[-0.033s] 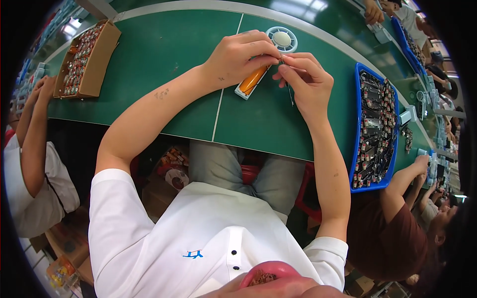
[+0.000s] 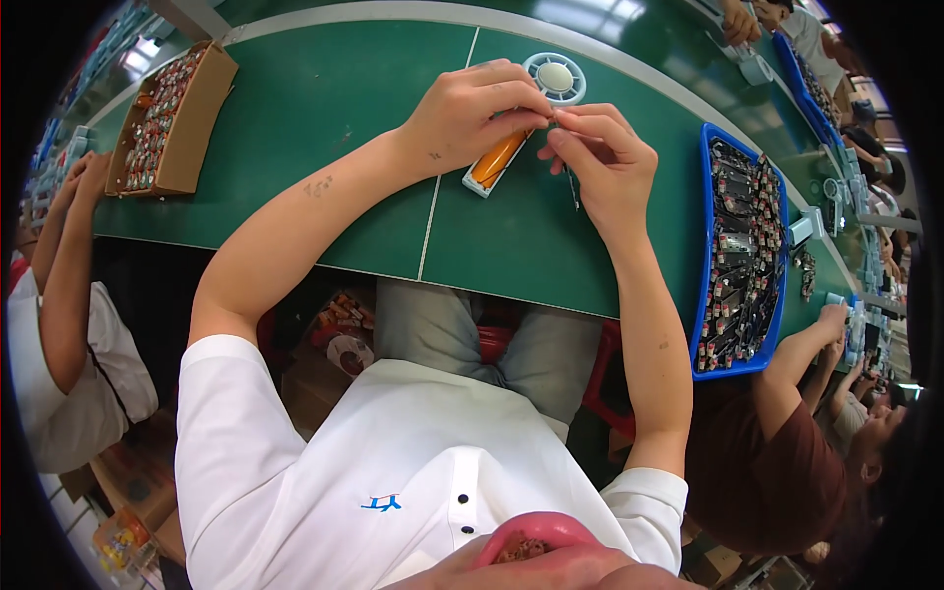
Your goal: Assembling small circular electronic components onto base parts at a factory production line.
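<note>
A light-blue handheld fan lies on the green tabletop, its round head [image 2: 555, 77] at the far side. Its open handle, with an orange cylindrical battery [image 2: 499, 162] inside, points toward me. My left hand [image 2: 489, 103] arches over the handle, thumb and forefinger pinched. Touching those fingertips, my right hand [image 2: 602, 152] pinches as well. From under my right fingers hangs a thin dark wire-like piece [image 2: 574, 187] with a small light tip. The fingers cover whatever is between the fingertips, and my left hand hides part of the handle.
At the right stands a blue tray [image 2: 701, 324] of dark parts with wires. A cardboard box [image 2: 208, 128] of small metallic parts sits at the left. People work on both sides; a co-worker's arm [image 2: 801, 354] reaches in beyond the tray. A pale seam [image 2: 433, 211] crosses the table.
Almost nothing differs. The whole view, hands and fan included, has shifted very slightly left; both hands keep the same pinch.
</note>
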`<state>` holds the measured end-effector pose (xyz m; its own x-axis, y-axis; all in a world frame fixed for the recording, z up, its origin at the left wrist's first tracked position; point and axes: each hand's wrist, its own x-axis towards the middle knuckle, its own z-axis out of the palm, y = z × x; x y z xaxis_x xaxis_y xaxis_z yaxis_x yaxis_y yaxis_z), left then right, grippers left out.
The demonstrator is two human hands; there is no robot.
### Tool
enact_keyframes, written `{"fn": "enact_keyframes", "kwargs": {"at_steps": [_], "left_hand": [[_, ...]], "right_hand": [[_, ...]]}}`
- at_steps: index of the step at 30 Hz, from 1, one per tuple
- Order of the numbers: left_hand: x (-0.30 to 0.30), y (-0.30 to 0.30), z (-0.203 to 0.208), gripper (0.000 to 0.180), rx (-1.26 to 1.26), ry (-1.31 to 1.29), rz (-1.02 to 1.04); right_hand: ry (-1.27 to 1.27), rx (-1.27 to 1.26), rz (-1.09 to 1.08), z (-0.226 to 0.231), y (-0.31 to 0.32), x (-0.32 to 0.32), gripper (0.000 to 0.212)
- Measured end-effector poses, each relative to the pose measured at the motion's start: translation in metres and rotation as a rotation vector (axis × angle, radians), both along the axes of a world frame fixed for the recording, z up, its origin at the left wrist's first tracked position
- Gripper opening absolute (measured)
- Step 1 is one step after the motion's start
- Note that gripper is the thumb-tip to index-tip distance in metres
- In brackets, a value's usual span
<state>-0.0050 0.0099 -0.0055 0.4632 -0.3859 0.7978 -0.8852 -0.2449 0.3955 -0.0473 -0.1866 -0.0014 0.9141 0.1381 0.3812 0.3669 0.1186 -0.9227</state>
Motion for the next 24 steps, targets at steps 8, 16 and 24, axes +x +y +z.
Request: {"fn": "enact_keyframes", "kwargs": {"at_steps": [8, 16, 24], "left_hand": [[0.006, 0.006, -0.003, 0.006, -0.007, 0.110, -0.068], [0.006, 0.008, -0.001, 0.005, -0.012, 0.236, -0.117], [0.008, 0.007, -0.002, 0.007, -0.057, 0.280, -0.173]], "right_hand": [[0.042, 0.033, 0.108, 0.000, 0.001, 0.003, 0.018], [0.113, 0.135, 0.138, 0.000, 0.005, 0.002, 0.011], [0.023, 0.111, 0.160, -0.002, 0.003, 0.004, 0.012]]}}
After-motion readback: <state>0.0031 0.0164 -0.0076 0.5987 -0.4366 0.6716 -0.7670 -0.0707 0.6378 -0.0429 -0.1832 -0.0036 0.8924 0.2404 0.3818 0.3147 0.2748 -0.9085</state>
